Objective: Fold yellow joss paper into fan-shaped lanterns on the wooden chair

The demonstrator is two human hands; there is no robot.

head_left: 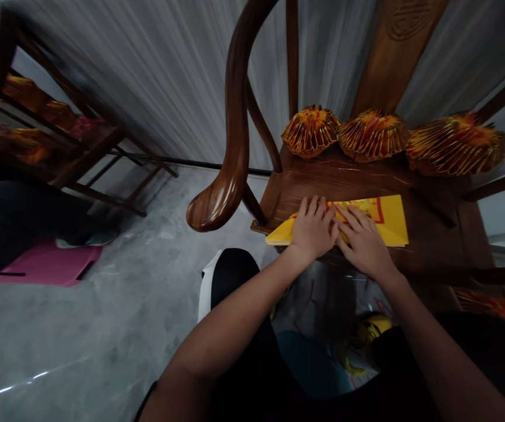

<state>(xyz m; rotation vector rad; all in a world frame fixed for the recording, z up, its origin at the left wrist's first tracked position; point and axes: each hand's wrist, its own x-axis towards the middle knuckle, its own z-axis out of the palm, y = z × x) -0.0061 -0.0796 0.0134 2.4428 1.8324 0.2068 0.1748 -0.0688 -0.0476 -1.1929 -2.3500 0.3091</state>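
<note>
A stack of yellow paper [393, 220], printed with a red-bordered gold design, lies on the wooden chair seat [432, 255]. My left hand [314, 230] rests on its left part, fingers stretched out and pointing away from me. Beside it, my right hand [363, 239] lies on the middle of the paper with fingers extended. The two hands nearly meet at the thumbs and cover much of the print. At the left end the paper tapers to a slanted, folded-looking edge.
Along the seat's back stand fan-pleated red and gold paper bundles [374, 136]. A curved wooden armrest [237, 117] rises left of the seat. Farther left, a person's leg [27, 220] is beside a pink plastic stool [54, 264] and another chair [89, 155] bearing similar bundles.
</note>
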